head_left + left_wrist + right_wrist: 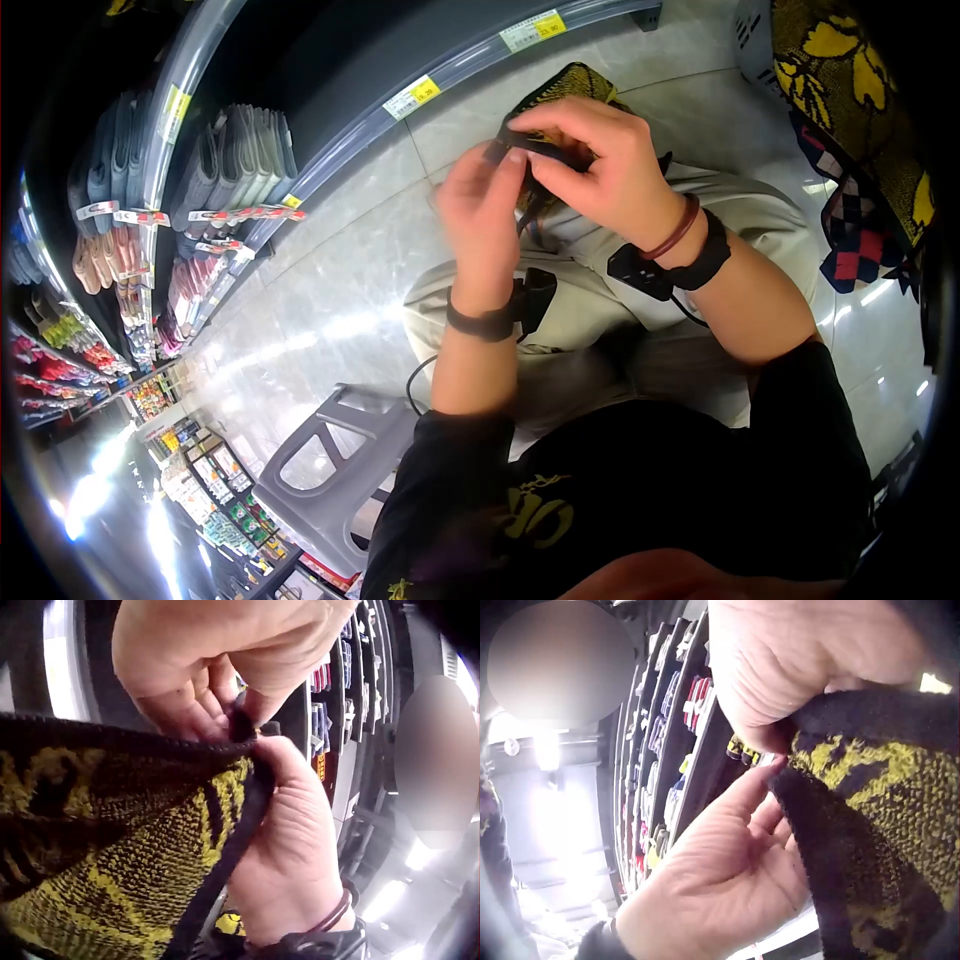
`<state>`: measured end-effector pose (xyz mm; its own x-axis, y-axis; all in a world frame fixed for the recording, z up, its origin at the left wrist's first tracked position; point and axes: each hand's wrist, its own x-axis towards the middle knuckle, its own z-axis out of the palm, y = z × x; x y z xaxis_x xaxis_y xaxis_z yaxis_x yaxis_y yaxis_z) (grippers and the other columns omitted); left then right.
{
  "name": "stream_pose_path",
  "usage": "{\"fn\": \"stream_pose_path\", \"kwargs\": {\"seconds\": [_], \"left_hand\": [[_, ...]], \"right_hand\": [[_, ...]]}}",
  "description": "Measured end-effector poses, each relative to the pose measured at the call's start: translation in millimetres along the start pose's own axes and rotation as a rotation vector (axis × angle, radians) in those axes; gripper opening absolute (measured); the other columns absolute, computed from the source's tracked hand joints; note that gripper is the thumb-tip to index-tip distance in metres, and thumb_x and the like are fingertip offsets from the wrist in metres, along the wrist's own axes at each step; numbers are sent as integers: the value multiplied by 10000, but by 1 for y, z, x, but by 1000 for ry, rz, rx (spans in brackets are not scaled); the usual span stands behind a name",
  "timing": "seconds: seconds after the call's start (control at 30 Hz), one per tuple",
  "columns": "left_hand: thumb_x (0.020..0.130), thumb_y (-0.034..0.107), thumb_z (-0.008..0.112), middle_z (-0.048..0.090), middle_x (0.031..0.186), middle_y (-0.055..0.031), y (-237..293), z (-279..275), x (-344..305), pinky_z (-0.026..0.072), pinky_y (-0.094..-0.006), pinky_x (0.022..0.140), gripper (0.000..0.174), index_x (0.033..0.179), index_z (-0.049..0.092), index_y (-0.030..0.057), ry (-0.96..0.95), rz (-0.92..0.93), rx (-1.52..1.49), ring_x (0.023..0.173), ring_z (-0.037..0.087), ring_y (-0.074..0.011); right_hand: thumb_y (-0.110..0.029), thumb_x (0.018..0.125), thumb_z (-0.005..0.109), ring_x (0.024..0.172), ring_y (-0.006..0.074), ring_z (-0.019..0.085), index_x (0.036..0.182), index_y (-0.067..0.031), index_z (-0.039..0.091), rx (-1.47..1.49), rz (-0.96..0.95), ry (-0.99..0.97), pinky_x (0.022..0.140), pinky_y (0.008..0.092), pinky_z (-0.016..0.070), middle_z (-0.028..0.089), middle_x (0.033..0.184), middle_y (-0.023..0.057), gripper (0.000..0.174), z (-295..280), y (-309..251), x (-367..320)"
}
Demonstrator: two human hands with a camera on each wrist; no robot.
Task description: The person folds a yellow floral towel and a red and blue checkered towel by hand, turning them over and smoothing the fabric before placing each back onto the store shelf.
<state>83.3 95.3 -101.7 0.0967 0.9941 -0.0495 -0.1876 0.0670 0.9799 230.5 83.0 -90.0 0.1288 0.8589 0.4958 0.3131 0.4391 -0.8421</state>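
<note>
Left hand (480,205) and right hand (605,155), close together, pinched the dark edge (885,716) of a black-and-yellow knitted cloth (142,862); I logged both above light trousers (750,205).

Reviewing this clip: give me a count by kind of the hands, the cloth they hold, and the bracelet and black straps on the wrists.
Hands (left hand, right hand): 2
Cloth: 1
Bracelet: 1
Straps (left strap, right strap): 2
Total: 6
</note>
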Motion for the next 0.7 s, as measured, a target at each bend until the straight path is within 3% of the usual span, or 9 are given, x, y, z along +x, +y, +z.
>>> {"fn": "stream_pose_path", "kwargs": {"seconds": [0.13, 0.17, 0.3, 0.33, 0.4, 0.43, 0.53, 0.7], "left_hand": [[925, 10, 583, 679, 951, -78, -7, -9, 4, 516, -250, 771, 179, 1088, 634, -42, 53, 65, 97, 812, 628, -121], [947, 53, 558, 675, 946, -76, -5, -6, 3, 524, -268, 802, 191, 1092, 638, -41, 55, 54, 58, 834, 631, -133], [991, 178, 521, 652, 923, -46, -8, -11, 4, 487, -231, 720, 274, 1085, 647, -46, 56, 57, -13, 814, 600, -106], [992, 177, 522, 645, 908, -36, -10, -10, 4, 474, -224, 705, 272, 1078, 648, -48, 62, 74, 47, 801, 584, -95], [995, 176, 522, 632, 879, -16, -10, -5, 3, 446, -212, 676, 270, 1063, 650, -53, 64, 105, 167, 773, 552, -72], [996, 169, 522, 597, 826, 17, -6, -2, 1, 414, -198, 661, 263, 1029, 653, -56, 30, 177, 241, 747, 499, -51], [996, 161, 526, 571, 790, 35, -7, -2, 1, 386, -191, 647, 247, 1000, 654, -51, -13, 282, 267, 728, 466, -45], [964, 123, 561, 637, 1021, -87, -3, -5, -3, 457, -257, 813, 232, 1070, 640, -67, -123, 193, 200, 916, 572, -132]], "right_hand": [[-141, 790, 716, 740, 245, 624, 1067, -68, 692, 99, -71, -123, 653, 321, 511, 619, 824, 89, 288, 1, 7, 1], [-129, 800, 706, 734, 239, 623, 1071, -76, 697, 107, -64, -132, 646, 321, 509, 617, 820, 84, 276, 2, 9, 2], [-105, 826, 681, 704, 216, 622, 1065, -97, 707, -7, -122, -148, 616, 312, 498, 617, 807, 65, 241, 3, 19, 5], [-87, 810, 695, 649, 192, 602, 1064, -106, 704, 8, -141, -128, 590, 289, 485, 609, 778, 52, 255, 6, 23, 6], [-61, 790, 708, 604, 162, 571, 1066, -112, 699, 72, 27, -150, 571, 272, 472, 604, 751, 43, 280, 3, 17, 4], [18, 786, 716, 605, 94, 480, 1116, -55, 688, 93, 37, -159, 561, 229, 428, 606, 784, 32, 339, 2, 16, 3], [21, 786, 716, 614, 86, 483, 1107, -56, 693, 67, -63, -158, 562, 226, 425, 621, 804, 31, 331, 2, 20, 2], [-3, 846, 689, 686, 76, 533, 1066, -33, 695, 135, 11, -146, 631, 208, 449, 662, 900, 29, 222, -2, 25, 0]]}}
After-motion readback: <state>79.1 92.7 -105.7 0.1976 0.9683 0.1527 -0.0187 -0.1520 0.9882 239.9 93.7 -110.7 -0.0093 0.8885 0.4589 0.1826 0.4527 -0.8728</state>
